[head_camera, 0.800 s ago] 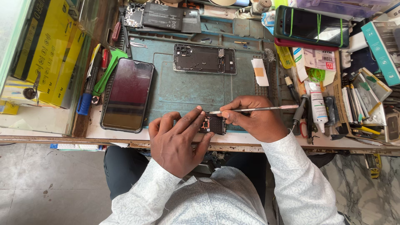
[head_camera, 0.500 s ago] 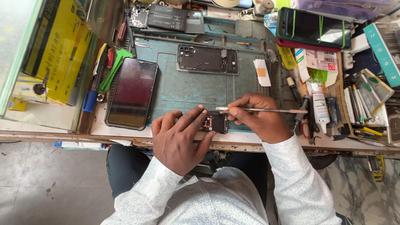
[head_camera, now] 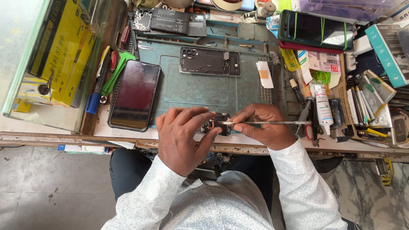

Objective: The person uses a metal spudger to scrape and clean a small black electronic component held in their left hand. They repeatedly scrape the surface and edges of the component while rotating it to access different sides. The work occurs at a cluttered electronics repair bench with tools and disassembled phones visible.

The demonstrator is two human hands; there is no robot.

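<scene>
My left hand [head_camera: 184, 135] pins a small dark circuit board [head_camera: 217, 123] to the near edge of the teal work mat [head_camera: 191, 85], fingertips on the board's left side. My right hand [head_camera: 262, 127] grips thin metal tweezers [head_camera: 272, 122], which lie level with their tips on the board's right edge. A black phone screen [head_camera: 134, 94] lies face up to the left of my hands. An opened phone frame [head_camera: 210, 61] rests at the mat's far side.
A second phone frame with battery [head_camera: 169, 21] lies at the back. A dark phone [head_camera: 317, 29] sits at the back right. A glue tube [head_camera: 323, 108], screwdrivers and packets crowd the right side. A glass case with yellow boxes [head_camera: 55, 55] stands at the left.
The view has shifted slightly. My hands stay on the small board, and the tweezers' tips have moved a little over it.
</scene>
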